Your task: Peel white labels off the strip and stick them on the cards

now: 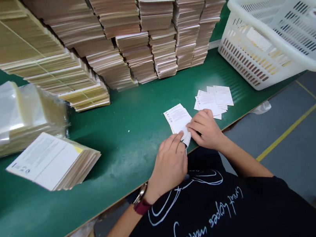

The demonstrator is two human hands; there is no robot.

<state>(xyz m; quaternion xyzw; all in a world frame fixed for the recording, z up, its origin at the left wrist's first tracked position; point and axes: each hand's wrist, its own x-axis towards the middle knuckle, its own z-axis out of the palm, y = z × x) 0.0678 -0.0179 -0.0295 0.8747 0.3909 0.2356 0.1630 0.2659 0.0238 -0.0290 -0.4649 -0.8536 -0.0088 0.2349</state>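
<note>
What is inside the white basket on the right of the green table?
A white sheet lies inside the plastic basket, with yellowish items showing through the slats. Its walls hide the bottom, so the rest cannot be seen.

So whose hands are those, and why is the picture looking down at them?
A person is wearing a camera on their head, and it looks down, so you see what they see. Those are their own bare hands. The left hand pinches a folded white paper, and the right hand presses against it. Loose white papers lie nearby on a green workbench. Tall stacks of flat tan cards stand behind them, and a white plastic basket sits on the right.
</note>
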